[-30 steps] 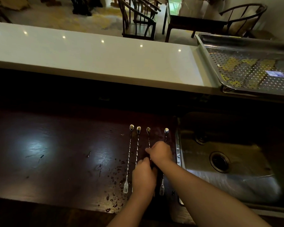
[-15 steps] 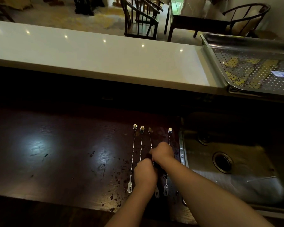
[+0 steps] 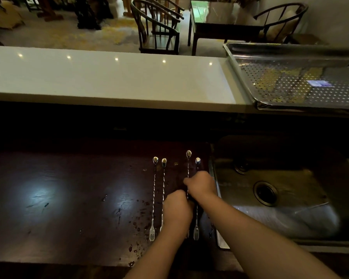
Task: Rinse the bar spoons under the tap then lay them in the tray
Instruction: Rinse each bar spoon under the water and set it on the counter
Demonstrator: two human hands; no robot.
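Four bar spoons point(image 3: 154, 196) lie side by side on the dark worktop point(image 3: 69, 198), bowls away from the person, fork ends toward them. Two sit just left of the left hand point(image 3: 177, 210), untouched. The third spoon point(image 3: 188, 166) pokes out further beyond the right hand point(image 3: 200, 185) than its neighbours; the fourth spoon point(image 3: 197, 164) runs under the same hand.

Right hand: fingers curled around the third spoon's twisted shaft, mid-length. Left hand: clenched low over the same area, nearer the fork ends; can't tell what it actually holds, knuckles block the view.

Handling, my read: thin steel, light, stiff, not fragile. Twisted shaft gives decent grip, but wet drops on the worktop around the left hand suggest slick metal. They lie flat on a hard surface, so hard to get under; best to pinch at mid-shaft, or slide one to the edge. Keep clear of the fork tines.

Containers: sink point(image 3: 274, 218) just right of the right hand, basin holds nothing I can see, drain open; tap not in view. Perforated steel tray point(image 3: 242, 77) well beyond the right hand, up on the white counter point(image 3: 109, 77); no spoons in it yet.
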